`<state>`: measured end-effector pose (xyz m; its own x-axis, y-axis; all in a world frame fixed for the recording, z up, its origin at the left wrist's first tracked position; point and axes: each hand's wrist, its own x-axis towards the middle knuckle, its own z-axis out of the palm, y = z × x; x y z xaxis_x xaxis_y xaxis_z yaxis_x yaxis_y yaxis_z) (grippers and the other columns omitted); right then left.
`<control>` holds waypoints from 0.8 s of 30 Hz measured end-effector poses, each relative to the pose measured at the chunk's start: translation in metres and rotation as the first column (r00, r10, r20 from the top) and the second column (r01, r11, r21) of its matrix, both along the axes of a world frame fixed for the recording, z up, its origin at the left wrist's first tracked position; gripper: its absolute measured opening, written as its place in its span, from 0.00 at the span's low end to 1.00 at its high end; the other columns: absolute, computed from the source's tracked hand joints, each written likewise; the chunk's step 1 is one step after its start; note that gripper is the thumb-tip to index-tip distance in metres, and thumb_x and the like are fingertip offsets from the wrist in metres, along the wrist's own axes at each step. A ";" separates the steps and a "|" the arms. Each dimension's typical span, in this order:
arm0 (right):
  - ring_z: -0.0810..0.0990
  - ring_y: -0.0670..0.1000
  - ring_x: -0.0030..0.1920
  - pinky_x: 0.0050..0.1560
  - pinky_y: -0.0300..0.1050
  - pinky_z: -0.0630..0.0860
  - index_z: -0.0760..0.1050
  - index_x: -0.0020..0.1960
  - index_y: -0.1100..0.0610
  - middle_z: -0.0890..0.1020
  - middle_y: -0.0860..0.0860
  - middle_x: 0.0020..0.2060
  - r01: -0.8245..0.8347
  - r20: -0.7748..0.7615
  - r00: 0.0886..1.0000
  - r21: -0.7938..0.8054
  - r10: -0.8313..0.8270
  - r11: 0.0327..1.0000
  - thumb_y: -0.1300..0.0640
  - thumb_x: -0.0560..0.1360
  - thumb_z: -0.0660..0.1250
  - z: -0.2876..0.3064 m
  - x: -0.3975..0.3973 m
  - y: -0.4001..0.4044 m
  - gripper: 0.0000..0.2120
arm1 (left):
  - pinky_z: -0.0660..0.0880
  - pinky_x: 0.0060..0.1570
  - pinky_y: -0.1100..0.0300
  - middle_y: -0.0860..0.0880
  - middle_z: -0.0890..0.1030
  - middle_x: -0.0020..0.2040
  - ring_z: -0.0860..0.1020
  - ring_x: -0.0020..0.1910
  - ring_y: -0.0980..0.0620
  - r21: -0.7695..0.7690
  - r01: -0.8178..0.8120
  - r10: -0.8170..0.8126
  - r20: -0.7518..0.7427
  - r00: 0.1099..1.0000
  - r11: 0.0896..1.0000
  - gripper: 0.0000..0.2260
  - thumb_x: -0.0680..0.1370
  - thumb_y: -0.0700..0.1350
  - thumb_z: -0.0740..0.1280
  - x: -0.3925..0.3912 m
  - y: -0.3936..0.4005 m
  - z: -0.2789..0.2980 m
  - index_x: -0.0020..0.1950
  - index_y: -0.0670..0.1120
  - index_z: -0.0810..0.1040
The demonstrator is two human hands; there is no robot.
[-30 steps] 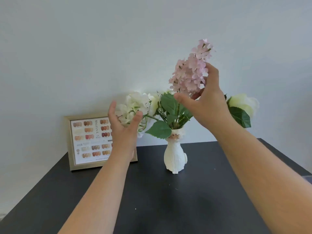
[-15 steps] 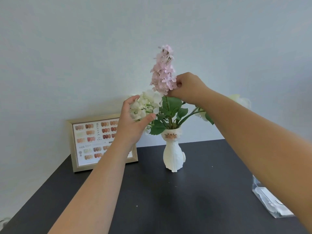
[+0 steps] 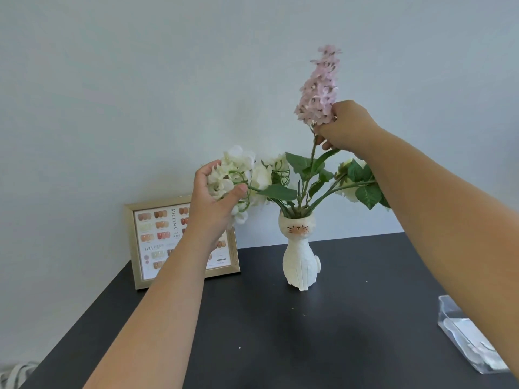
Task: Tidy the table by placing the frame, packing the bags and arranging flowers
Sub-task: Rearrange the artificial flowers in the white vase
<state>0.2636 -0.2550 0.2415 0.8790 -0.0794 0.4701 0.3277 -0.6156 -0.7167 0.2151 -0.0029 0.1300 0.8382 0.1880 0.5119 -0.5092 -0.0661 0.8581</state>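
My right hand [image 3: 346, 126] pinches the pink flower [image 3: 320, 88] just beneath its blooms. My left hand [image 3: 214, 200] cups the white blossom [image 3: 236, 169], fingers curled round it.

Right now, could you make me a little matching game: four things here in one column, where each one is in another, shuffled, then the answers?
Things:
1. pink flower spike
2. white blossom
3. cat vase
4. frame

Places:
A. stands upright on the dark table, stems in its top
B. leans at the wall, behind the left forearm
C. in the right hand
D. in the left hand

Pairs: 1-C, 2-D, 3-A, 4-B
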 end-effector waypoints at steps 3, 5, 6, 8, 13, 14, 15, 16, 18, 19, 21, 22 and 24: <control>0.83 0.51 0.33 0.37 0.45 0.80 0.76 0.44 0.56 0.85 0.56 0.39 0.053 0.008 0.999 0.089 -0.054 0.995 0.63 0.74 0.62 -0.005 0.002 -0.011 0.05 | 0.79 0.57 0.57 0.52 0.79 0.62 0.81 0.59 0.54 0.001 0.017 -0.017 -0.005 1.000 1.000 0.27 0.73 0.41 0.77 -0.002 0.002 -0.005 0.66 0.58 0.70; 0.83 0.51 0.32 0.41 0.49 0.82 0.76 0.44 0.56 0.85 0.57 0.40 0.082 0.004 0.996 0.139 -0.084 0.987 0.64 0.74 0.62 -0.007 0.004 -0.014 0.05 | 0.80 0.55 0.57 0.50 0.78 0.63 0.81 0.59 0.53 0.019 0.058 -0.057 -0.016 0.998 0.998 0.28 0.72 0.41 0.78 -0.006 0.000 -0.009 0.65 0.58 0.70; 0.83 0.52 0.33 0.44 0.51 0.83 0.76 0.44 0.58 0.85 0.58 0.41 0.092 0.006 0.996 0.152 -0.094 0.984 0.64 0.74 0.62 -0.008 0.005 -0.013 0.05 | 0.80 0.54 0.58 0.50 0.78 0.63 0.81 0.59 0.53 0.037 0.080 -0.079 -0.020 0.997 0.996 0.28 0.71 0.41 0.78 -0.008 -0.002 -0.011 0.65 0.59 0.71; 0.85 0.55 0.37 0.48 0.54 0.83 0.77 0.46 0.61 0.85 0.59 0.41 0.117 0.019 0.993 0.134 -0.121 0.984 0.64 0.74 0.60 -0.007 0.006 -0.009 0.07 | 0.80 0.53 0.59 0.53 0.78 0.62 0.81 0.58 0.56 0.085 0.116 -0.114 -0.023 0.993 0.990 0.27 0.71 0.40 0.78 -0.013 -0.006 -0.013 0.62 0.61 0.72; 0.86 0.58 0.39 0.45 0.54 0.83 0.76 0.44 0.64 0.84 0.59 0.40 0.091 0.098 0.991 0.006 -0.091 0.996 0.62 0.73 0.59 -0.004 0.005 0.022 0.09 | 0.76 0.64 0.46 0.54 0.77 0.67 0.78 0.65 0.51 0.229 0.150 -0.145 -0.039 0.989 0.962 0.28 0.68 0.49 0.80 -0.019 -0.022 -0.015 0.60 0.69 0.73; 0.86 0.58 0.41 0.44 0.53 0.83 0.74 0.43 0.63 0.84 0.59 0.41 0.074 0.104 0.992 -0.049 -0.069 0.996 0.61 0.73 0.60 -0.004 0.005 0.030 0.06 | 0.76 0.65 0.45 0.55 0.76 0.67 0.77 0.66 0.51 0.266 0.150 -0.143 -0.044 0.989 0.952 0.28 0.68 0.50 0.80 -0.019 -0.026 -0.015 0.61 0.69 0.72; 0.85 0.58 0.43 0.43 0.52 0.83 0.72 0.42 0.61 0.83 0.59 0.41 0.056 0.094 0.995 -0.117 -0.045 0.992 0.60 0.72 0.61 -0.004 0.005 0.037 0.04 | 0.75 0.66 0.46 0.56 0.76 0.68 0.77 0.66 0.52 0.298 0.145 -0.137 -0.048 0.989 0.943 0.28 0.69 0.50 0.80 -0.019 -0.030 -0.016 0.62 0.68 0.72; 0.85 0.59 0.44 0.44 0.52 0.82 0.71 0.41 0.59 0.84 0.60 0.42 0.034 0.078 0.997 -0.178 -0.020 0.983 0.60 0.72 0.62 -0.005 0.005 0.044 0.03 | 0.75 0.66 0.47 0.57 0.76 0.68 0.76 0.66 0.53 0.322 0.133 -0.125 -0.047 0.991 0.937 0.28 0.70 0.49 0.79 -0.019 -0.034 -0.017 0.63 0.67 0.71; 0.85 0.60 0.46 0.46 0.53 0.83 0.70 0.42 0.59 0.85 0.61 0.44 -0.012 0.029 0.999 -0.249 0.020 0.969 0.60 0.72 0.62 -0.009 0.007 0.053 0.02 | 0.74 0.67 0.48 0.57 0.75 0.68 0.76 0.67 0.54 0.336 0.103 -0.094 -0.042 0.995 0.936 0.28 0.71 0.48 0.79 -0.018 -0.038 -0.019 0.64 0.66 0.71; 0.85 0.60 0.47 0.48 0.53 0.82 0.70 0.42 0.59 0.85 0.62 0.45 -0.028 0.006 1.000 -0.265 0.031 0.964 0.61 0.73 0.62 -0.011 0.007 0.054 0.02 | 0.75 0.66 0.47 0.57 0.76 0.67 0.76 0.66 0.53 0.320 0.092 -0.080 -0.048 0.996 0.943 0.27 0.71 0.48 0.79 -0.017 -0.038 -0.020 0.64 0.65 0.71; 0.86 0.59 0.46 0.50 0.52 0.82 0.70 0.42 0.59 0.86 0.62 0.44 -0.059 -0.058 0.997 -0.258 0.046 0.964 0.62 0.73 0.62 -0.017 0.009 0.054 0.02 | 0.76 0.65 0.47 0.57 0.77 0.64 0.77 0.64 0.55 0.276 0.075 -0.057 -0.074 0.996 0.958 0.25 0.72 0.46 0.78 -0.014 -0.038 -0.022 0.64 0.62 0.72; 0.86 0.58 0.45 0.50 0.53 0.82 0.70 0.41 0.59 0.86 0.61 0.43 -0.078 -0.096 0.994 -0.240 0.056 0.968 0.62 0.73 0.61 -0.021 0.010 0.052 0.03 | 0.76 0.64 0.48 0.58 0.77 0.63 0.77 0.63 0.56 0.266 0.064 -0.042 -0.089 0.995 0.962 0.25 0.73 0.46 0.78 -0.013 -0.037 -0.023 0.64 0.61 0.72; 0.87 0.55 0.41 0.49 0.52 0.83 0.69 0.40 0.58 0.86 0.59 0.41 -0.093 -0.138 0.988 -0.187 0.068 0.978 0.62 0.73 0.62 -0.031 0.012 0.049 0.04 | 0.76 0.64 0.48 0.58 0.77 0.63 0.77 0.63 0.56 0.262 0.044 -0.016 -0.108 0.994 0.964 0.25 0.73 0.49 0.77 -0.011 -0.037 -0.026 0.65 0.61 0.71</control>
